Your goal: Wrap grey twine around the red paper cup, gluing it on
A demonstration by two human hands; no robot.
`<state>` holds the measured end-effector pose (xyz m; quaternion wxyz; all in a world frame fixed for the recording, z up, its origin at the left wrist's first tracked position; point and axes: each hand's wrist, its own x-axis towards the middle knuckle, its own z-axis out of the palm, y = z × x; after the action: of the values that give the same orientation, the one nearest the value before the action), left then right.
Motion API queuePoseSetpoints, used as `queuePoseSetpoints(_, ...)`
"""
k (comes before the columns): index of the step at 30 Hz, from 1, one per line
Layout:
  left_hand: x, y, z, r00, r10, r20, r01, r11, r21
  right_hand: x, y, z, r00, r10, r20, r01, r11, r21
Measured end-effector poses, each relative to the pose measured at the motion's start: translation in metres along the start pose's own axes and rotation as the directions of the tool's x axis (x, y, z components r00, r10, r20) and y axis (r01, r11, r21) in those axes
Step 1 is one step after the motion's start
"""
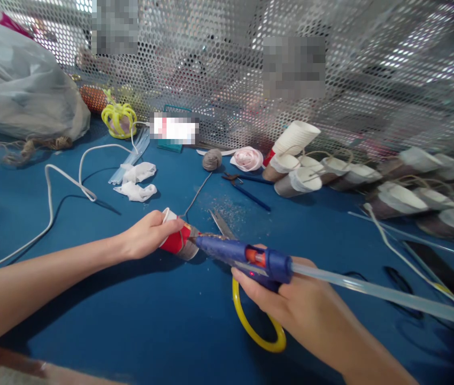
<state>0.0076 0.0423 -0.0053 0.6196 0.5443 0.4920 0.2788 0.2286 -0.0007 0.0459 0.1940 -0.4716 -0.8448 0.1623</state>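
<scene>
My left hand (148, 233) is closed around a red paper cup (173, 243), which lies tilted with its white rim toward the upper left. Grey yarn is wrapped over the cup's lower end. In my right hand (286, 294) is a blue glue gun (238, 254), its nozzle at the yarn-covered part of the cup; whether it touches I cannot tell. A long clear glue stick (371, 291) sticks out of its back. From the cup a strand runs to a ball of grey yarn (212, 160). Scissors with yellow handles (256, 334) lie partly hidden under the glue gun.
Blue-handled pliers (251, 192) and a pink ribbon roll (246, 159) lie beyond the cup. Several yarn-wrapped cups (299, 182) stand at the right. White cable (50, 198), crumpled white scraps (136, 190) and a plastic bag (30, 91) are at the left. A perforated metal panel (218, 69) closes the back.
</scene>
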Motion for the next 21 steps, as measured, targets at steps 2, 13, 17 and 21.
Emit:
queuePoseSetpoints(2, 0.0003, -0.0015, -0.0005, 1.0, 0.003, -0.006, -0.003, 1.0, 0.026, 0.0013, -0.0004, -0.0016, 0.999, -0.039, -0.034, 0.038, 0.999, -0.033)
queuePoseSetpoints(13, -0.0006, 0.0012, 0.0012, 1.0, 0.024, 0.001, -0.024, 1.0, 0.008, -0.0022, 0.0009, -0.0001, 1.0, 0.016, 0.003, -0.016, 1.0, 0.013)
queuePoseSetpoints(17, -0.0013, 0.0004, 0.0005, 0.998, 0.03, 0.051, -0.028, 0.999, -0.029, -0.002, -0.0016, -0.0008, 1.0, 0.008, 0.023, -0.008, 1.0, 0.003)
queuePoseSetpoints(21, -0.0016, 0.0001, 0.0002, 0.998, 0.053, 0.027, -0.054, 0.998, 0.034, -0.0005, 0.0026, 0.001, 0.997, -0.059, -0.056, 0.054, 0.994, -0.091)
